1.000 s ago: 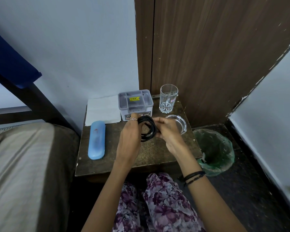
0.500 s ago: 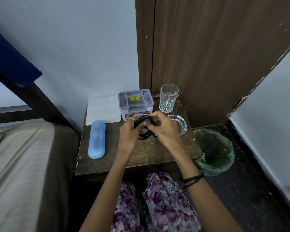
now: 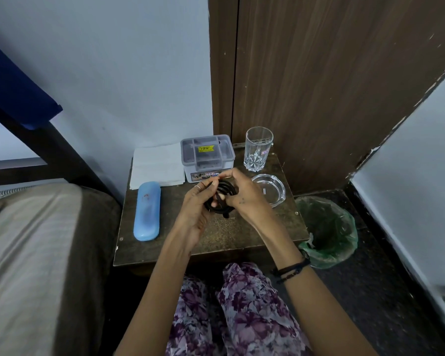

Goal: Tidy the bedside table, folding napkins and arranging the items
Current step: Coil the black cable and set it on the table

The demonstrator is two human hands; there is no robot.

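A coiled black cable [image 3: 222,199] is held above the middle of the brown bedside table [image 3: 229,235]. My left hand [image 3: 194,209] grips the coil from the left, fingers curled round its loops. My right hand [image 3: 244,194] pinches the coil from the right and over its top. A stack of folded white napkins [image 3: 157,165] lies at the table's back left. Beside it stands a grey lidded plastic box [image 3: 207,155], then a clear drinking glass [image 3: 258,149]. A blue glasses case [image 3: 147,210] lies along the left side, and a glass ashtray [image 3: 271,188] sits at the right.
A bed with a striped cover [image 3: 31,253] adjoins the table on the left. A bin with a green liner [image 3: 328,231] stands on the floor at the right. White wall and a brown wooden panel [image 3: 319,86] rise behind the table. My knees are just below its front edge.
Both hands have closed in on the cable coil, which is now tighter and held a little lower; my right hand has moved over its top.
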